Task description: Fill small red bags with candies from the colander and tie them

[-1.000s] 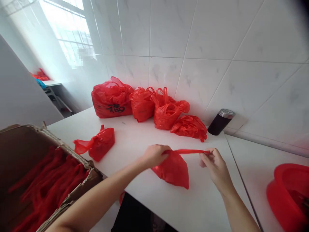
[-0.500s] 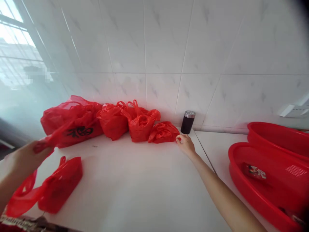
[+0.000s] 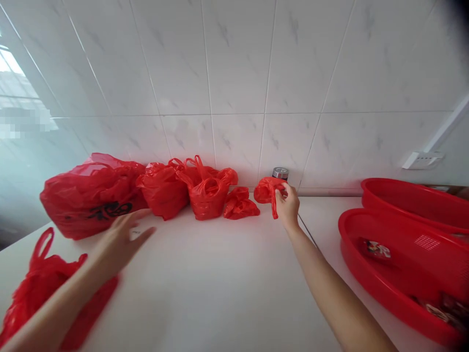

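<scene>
My right hand (image 3: 287,205) is closed on a small crumpled red plastic bag (image 3: 266,190), lifted just off the white counter (image 3: 220,283) in front of a dark cylinder with a metal lid (image 3: 280,173). Another small red bag (image 3: 240,204) lies just left of it. My left hand (image 3: 119,242) hovers open, fingers stretched out, over the counter in front of a large red bag with black lettering (image 3: 91,195). A tied red bag (image 3: 40,283) lies at the near left, under my left forearm.
Two more filled red bags (image 3: 186,188) stand against the tiled wall. Two red plastic basins (image 3: 403,244) sit at the right, the nearer one holding small packets. A white socket box (image 3: 421,159) is on the wall.
My left hand has let go of the tied bag, which now lies at the near left, and is open. My right hand has picked up a small red bag from the row by the wall.
</scene>
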Demonstrator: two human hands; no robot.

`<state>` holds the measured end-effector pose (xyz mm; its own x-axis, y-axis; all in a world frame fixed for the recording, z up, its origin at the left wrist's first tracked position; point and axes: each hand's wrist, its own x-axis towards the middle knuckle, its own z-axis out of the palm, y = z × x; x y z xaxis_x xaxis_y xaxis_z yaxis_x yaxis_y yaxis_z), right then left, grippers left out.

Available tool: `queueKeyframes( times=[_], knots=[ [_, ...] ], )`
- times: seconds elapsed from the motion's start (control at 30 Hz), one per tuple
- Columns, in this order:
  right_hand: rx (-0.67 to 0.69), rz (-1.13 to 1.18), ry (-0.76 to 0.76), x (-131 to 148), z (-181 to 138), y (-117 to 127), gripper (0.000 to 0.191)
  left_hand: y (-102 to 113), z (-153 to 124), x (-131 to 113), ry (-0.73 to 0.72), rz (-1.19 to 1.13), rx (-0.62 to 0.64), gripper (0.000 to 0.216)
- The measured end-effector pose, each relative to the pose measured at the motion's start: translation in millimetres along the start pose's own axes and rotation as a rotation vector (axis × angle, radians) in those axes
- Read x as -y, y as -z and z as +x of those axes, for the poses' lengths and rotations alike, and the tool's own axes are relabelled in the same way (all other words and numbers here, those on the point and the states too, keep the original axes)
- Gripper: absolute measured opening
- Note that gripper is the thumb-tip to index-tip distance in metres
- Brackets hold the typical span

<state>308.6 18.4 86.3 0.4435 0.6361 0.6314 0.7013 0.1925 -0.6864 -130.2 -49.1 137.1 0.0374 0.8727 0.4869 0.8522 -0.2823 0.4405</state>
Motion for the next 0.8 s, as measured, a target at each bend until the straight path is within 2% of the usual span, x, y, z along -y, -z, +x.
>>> queueKeyframes(
  times=[0.07, 0.13, 0.17, 0.27, 0.33, 0.43, 0.57, 0.67, 0.73, 0.8],
  knots=[
    [-0.002, 0.105, -0.025, 19.3, -23.9, 14.1, 0.045, -37.8, -1.5, -64.0, -0.086, -0.188, 0.091, 0.053],
    [0.075, 0.259, -0.042, 41.2, -55.1, 27.5, 0.047, -76.7, -9.8, -118.6, -0.098, -0.442, 0.193, 0.051],
    [0.137, 0.322, -0.045, 51.6, -70.6, 34.1, 0.048, -94.6, -15.4, -140.5, -0.089, -0.536, 0.316, 0.053],
    [0.343, 0.41, -0.073, 71.2, -104.7, 55.8, 0.053, -137.0, -31.6, -179.7, 0.051, -0.862, 0.434, 0.056],
    [0.409, 0.401, -0.106, 69.1, -112.8, 73.3, 0.055, -154.0, -39.4, -182.7, 0.207, -1.056, 0.502, 0.041],
    [0.415, 0.276, -0.068, 45.3, -111.0, 101.5, 0.054, -161.6, -45.3, -161.3, 0.376, -1.21, 0.578, 0.022],
    [0.476, -0.117, 0.165, 3.9, -111.0, 124.6, 0.05, -144.6, -50.2, -121.9, 0.52, -1.386, 0.539, 0.016],
    [0.537, -0.457, 0.272, -15.4, -114.5, 125.5, 0.049, -125.3, -57.2, -110.8, 0.654, -1.483, 0.617, 0.022],
    [0.557, -0.587, 0.239, -22.2, -113.6, 123.7, 0.048, -115.7, -63.0, -113.3, 0.628, -1.369, 0.68, 0.029],
    [0.567, -0.637, 0.176, -26.2, -110.4, 123.1, 0.048, -111.2, -68.1, -118.8, 0.442, -1.065, 0.705, 0.041]
  ],
)
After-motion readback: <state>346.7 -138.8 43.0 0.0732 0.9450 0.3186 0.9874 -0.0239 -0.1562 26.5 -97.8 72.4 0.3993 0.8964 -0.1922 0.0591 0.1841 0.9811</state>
